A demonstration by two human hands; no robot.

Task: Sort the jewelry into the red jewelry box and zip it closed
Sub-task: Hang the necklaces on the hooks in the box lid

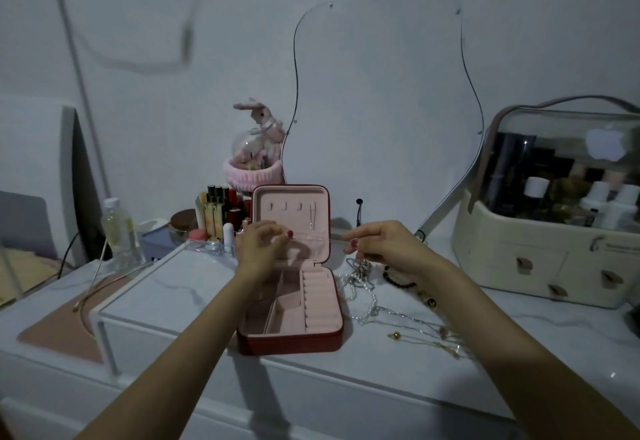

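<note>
The red jewelry box (291,344) lies open on the white dresser top, its pink lid (291,197) standing upright. One thin chain (312,220) hangs from a hook inside the lid. My left hand (259,245) hovers in front of the lid with thumb and fingertips drawn together; anything between them is too fine to see. Just right of the box, my right hand (384,245) pinches a silver necklace (362,268) that dangles onto the table. A pearl strand (367,304), a dark bead bracelet (394,278) and thin gold chains (433,332) lie to the right.
A cream cosmetics case (519,259) with a clear lid stands at the right. A wavy mirror (381,93) leans behind the box. Lipsticks and small bottles (218,214), a pink bunny dome (256,149) and a clear bottle (117,228) crowd the back left.
</note>
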